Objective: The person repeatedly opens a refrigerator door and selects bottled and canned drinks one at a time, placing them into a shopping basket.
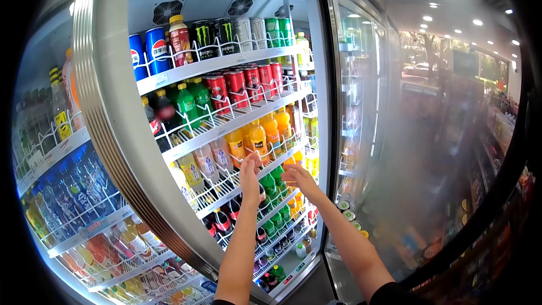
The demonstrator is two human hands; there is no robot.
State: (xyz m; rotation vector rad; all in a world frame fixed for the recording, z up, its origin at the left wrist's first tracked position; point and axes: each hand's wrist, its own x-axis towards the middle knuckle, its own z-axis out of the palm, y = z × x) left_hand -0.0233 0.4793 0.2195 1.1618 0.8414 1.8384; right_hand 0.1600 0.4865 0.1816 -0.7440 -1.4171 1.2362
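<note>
Both my arms reach into the open drinks fridge. My left hand point(249, 165) is raised in front of the shelf edge, just below an orange juice bottle point(258, 138), with its fingers stretched and nothing visible in them. A little to its right, my right hand point(299, 177) points its spread fingers inward, also holding nothing. The two hands face each other with a gap between them. More orange bottles point(271, 128) stand behind the wire rail, and green bottles point(269, 183) sit on the shelf below. Whether either hand touches the rail I cannot tell.
Red cans point(237, 89) and green soda bottles point(186, 101) fill the shelf above; black energy drink cans point(201, 36) are on the top shelf. The fogged glass door point(418, 152) stands open at right. A metal door frame point(107, 113) divides off the left fridge section.
</note>
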